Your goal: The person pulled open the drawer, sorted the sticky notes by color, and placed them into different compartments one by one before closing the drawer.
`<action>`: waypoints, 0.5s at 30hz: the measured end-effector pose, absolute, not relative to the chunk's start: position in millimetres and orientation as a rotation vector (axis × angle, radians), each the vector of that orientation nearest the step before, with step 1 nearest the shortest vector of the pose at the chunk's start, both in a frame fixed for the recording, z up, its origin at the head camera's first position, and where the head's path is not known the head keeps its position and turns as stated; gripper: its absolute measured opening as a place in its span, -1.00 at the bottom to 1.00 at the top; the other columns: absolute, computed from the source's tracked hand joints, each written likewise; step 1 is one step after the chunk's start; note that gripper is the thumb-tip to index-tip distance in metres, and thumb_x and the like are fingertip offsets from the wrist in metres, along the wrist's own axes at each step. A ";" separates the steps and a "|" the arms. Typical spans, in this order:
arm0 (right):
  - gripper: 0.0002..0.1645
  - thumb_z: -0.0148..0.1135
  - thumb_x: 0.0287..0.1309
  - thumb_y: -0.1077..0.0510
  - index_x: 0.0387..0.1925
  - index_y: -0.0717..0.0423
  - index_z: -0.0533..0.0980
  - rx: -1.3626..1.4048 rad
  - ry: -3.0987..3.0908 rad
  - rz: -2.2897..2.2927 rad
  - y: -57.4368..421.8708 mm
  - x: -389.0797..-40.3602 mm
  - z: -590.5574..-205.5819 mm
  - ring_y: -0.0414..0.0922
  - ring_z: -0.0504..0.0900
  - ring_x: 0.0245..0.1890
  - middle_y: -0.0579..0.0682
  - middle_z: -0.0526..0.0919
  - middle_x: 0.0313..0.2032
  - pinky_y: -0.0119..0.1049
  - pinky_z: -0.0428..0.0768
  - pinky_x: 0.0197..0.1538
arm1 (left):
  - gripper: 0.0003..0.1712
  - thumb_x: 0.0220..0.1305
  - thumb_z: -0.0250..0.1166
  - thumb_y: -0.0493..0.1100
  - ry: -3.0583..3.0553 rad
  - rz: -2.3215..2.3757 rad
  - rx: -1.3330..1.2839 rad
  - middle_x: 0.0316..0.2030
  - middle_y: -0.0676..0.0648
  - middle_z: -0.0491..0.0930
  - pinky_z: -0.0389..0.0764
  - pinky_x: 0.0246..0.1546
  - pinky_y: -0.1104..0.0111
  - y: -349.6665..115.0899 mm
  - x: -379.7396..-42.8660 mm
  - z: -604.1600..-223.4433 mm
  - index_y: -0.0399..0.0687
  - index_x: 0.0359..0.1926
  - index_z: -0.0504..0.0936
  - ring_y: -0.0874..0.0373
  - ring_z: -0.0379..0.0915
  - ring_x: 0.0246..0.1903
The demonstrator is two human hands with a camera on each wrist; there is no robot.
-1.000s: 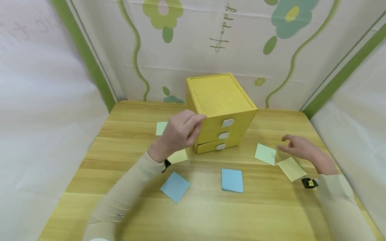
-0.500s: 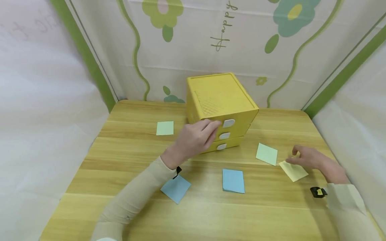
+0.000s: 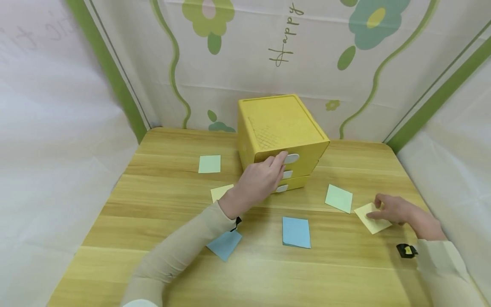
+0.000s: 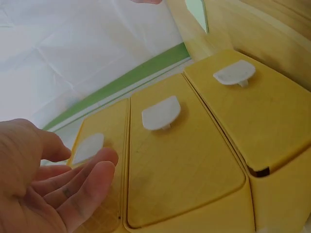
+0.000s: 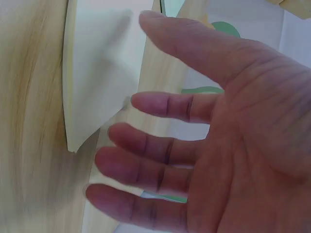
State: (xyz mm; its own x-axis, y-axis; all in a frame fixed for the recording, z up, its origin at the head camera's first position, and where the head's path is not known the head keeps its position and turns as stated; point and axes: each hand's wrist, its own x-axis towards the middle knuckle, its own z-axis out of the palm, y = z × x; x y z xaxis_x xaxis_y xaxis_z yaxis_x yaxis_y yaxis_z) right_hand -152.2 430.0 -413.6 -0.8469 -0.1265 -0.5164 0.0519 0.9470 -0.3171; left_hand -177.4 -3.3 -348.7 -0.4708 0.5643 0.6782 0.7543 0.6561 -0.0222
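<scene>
The left hand [image 3: 258, 182] reaches with loosely straightened fingers [image 4: 80, 191] to the top drawer's white handle [image 3: 291, 158] on the yellow drawer box [image 3: 281, 128], gripping nothing. Farther right on the bench [image 3: 268, 273], the right hand [image 3: 397, 210] rests relaxed, open fingers [image 5: 160, 104] on a pale yellow note [image 3: 371, 216].

The right hand [image 5: 204, 141] fills most of the view, palm toward the camera, with its fingers [image 5: 160, 107] spread and only slightly bent. The thumb tip reaches over the edge of a pale yellow note [image 5: 97, 68] lying flat on the wooden counter [image 5: 34, 170]; whether it touches the paper cannot be told. The lowest corner of the note sits close beside the fingertips. A green note [image 5: 171, 7] shows at the top edge.
</scene>
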 end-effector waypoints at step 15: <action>-0.38 0.34 0.14 -0.21 -0.25 0.16 0.23 0.063 2.469 -0.529 438.7 -147.6 -418.6 -0.21 0.20 -0.68 -0.13 0.21 -0.68 -0.41 0.25 -0.61 | -0.86 0.43 0.10 -0.25 -2.241 -0.382 -0.964 -0.53 -0.04 0.57 0.31 -0.77 0.59 8.6 -176.5 -346.5 -0.24 -0.08 0.48 0.29 0.38 -0.70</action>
State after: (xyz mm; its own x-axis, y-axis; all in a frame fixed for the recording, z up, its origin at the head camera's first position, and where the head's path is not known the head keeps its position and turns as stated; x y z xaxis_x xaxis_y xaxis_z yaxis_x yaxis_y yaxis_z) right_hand -147.6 438.7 -418.6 -0.8151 -0.0769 -0.5743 0.1649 0.9194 -0.3572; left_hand -176.5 8.6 -346.5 -0.5108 0.5354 0.6727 0.7281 0.6854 0.0074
